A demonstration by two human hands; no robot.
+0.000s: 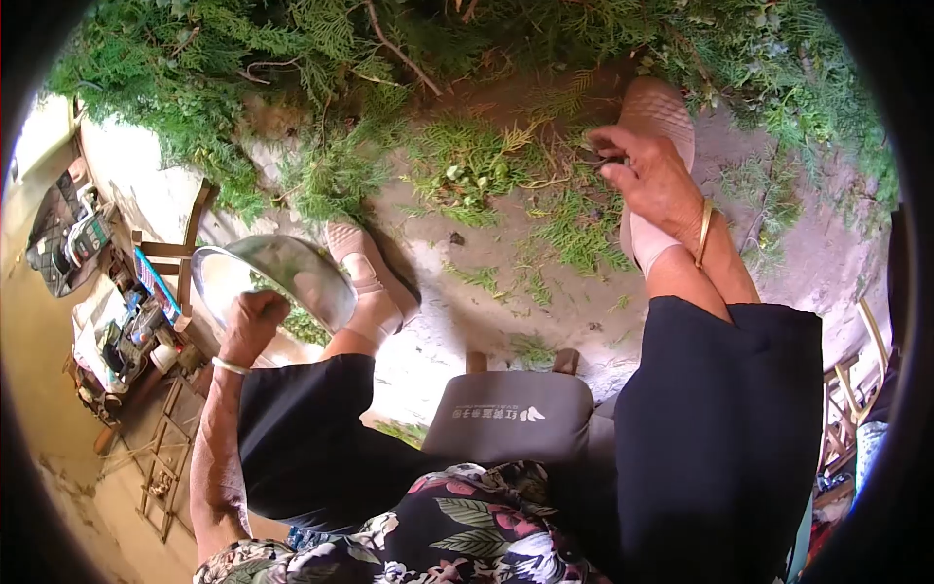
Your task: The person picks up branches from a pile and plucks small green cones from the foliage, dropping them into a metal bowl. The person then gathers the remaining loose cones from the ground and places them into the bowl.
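Observation:
My left hand [255,319], with a pale bangle at its wrist, is closed at the near rim of a shiny metal basin [313,275]. The basin is tilted beside my left foot, with greenery showing past its rim. Over by my other shoe, my right hand [654,177] has its fingers curled toward the thumb. Something small and dark shows at those fingertips, and I cannot tell what it is. Below them on the floor lie loose green conifer sprigs [584,229], and another clump with pale round cones [467,180] lies farther left.
A large heap of cut conifer branches [321,44] spans the far side. A padded seat [506,419] with printed lettering is between my knees. At left are a wooden chair frame [190,243] and a cluttered pile of tools and boxes [136,336]. Wooden furniture [851,389] is at right.

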